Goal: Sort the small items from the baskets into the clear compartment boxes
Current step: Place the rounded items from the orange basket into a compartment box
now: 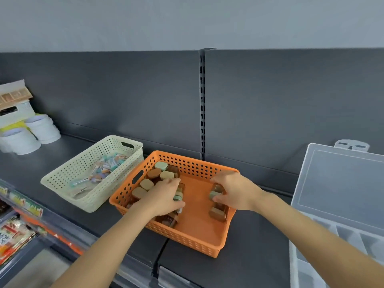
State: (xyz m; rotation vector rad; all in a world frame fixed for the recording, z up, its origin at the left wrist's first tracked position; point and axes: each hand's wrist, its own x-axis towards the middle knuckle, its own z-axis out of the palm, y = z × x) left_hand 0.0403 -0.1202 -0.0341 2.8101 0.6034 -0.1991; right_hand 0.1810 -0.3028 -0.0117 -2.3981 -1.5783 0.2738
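Note:
An orange perforated basket (199, 240) sits on the dark shelf and holds several small brown jars with tan, green and brown lids (161, 172). My left hand (164, 197) reaches into its left half and grips a few of the jars lying there. At the basket's right wall, my right hand (232, 189) curls its fingers round a green-lidded jar (214, 194); a brown-lidded jar (217, 214) lies just below it. A clear compartment box (340, 229) stands open at the far right, lid raised, its compartments showing nothing inside.
A cream perforated basket (68, 179) with several small colourful packets stands left of the orange one. White round tubs (39, 132) and a boxed item sit at the far left. A lower shelf with packaged goods (14, 233) runs below left.

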